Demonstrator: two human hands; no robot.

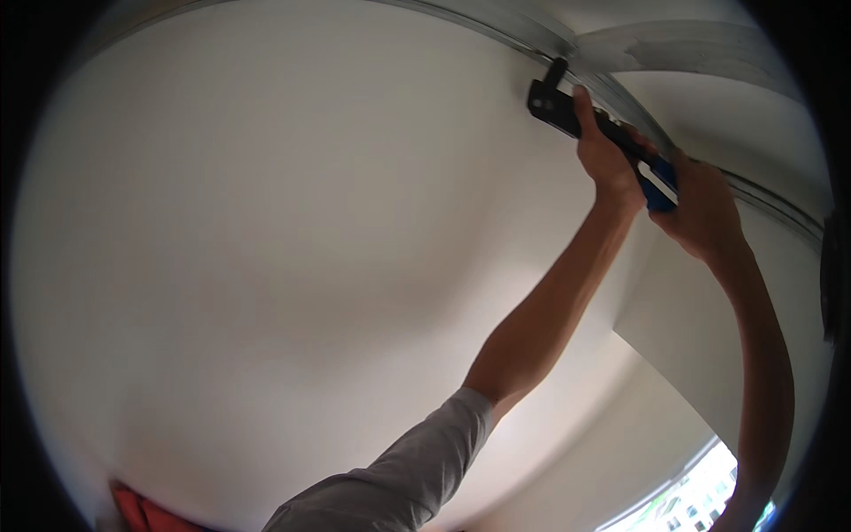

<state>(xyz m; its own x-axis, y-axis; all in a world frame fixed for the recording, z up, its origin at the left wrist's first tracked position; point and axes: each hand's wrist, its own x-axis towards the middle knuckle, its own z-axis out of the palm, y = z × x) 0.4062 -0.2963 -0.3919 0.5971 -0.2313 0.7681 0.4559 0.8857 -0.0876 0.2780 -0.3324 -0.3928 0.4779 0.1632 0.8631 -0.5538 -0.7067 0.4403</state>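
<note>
Up at the upper right, both my hands are on a hand riveter with a black head (555,108) and blue handles (657,188). My left hand (610,160) is closed round its black body, with the thumb lying along the side. Farther back, my right hand (709,206) grips the blue handles, which stand slightly apart. The tool's short black nose (556,73) points up at a grey metal channel (620,99) along the top of the wall. Whether the nose touches the metal, I cannot tell. Some of the fingers are hidden behind the tool.
A plain pale wall (292,230) fills most of the view. Another grey metal strip (691,46) branches off at the upper right. Low on the right is a bright window (683,496), and a red thing (146,512) shows at the lower left. A dark object (831,279) stands at the right rim.
</note>
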